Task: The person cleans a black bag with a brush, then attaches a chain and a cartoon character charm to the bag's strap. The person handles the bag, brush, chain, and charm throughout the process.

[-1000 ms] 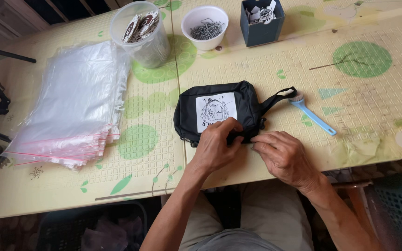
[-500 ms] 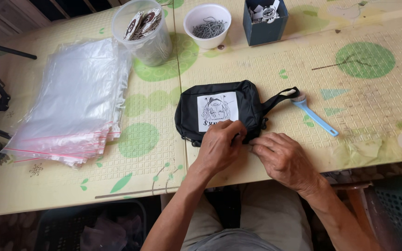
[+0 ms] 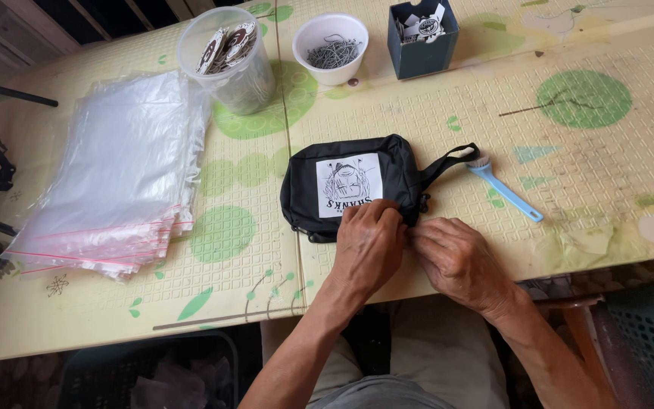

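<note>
One black pouch (image 3: 357, 185) lies flat near the middle of the table (image 3: 615, 174), one white printed patch on its top face and one strap loop pointing right. Left hand (image 3: 369, 246) rests on the pouch's near edge, fingers curled down and pinched on the fabric there. Right hand (image 3: 459, 261) sits just right of it, fingertips drawn together at the pouch's near right corner; whether they actually clamp anything cannot be told. The two hands touch.

One light-blue brush (image 3: 505, 189) lies right of the pouch, beside the strap. One stack of clear zip bags (image 3: 115, 182) lies at left; bag count cannot be told. At the far edge stand three containers: one clear tub of round tags (image 3: 230, 60), one white bowl of small metal pieces (image 3: 331, 49), one dark blue box (image 3: 421, 38).
</note>
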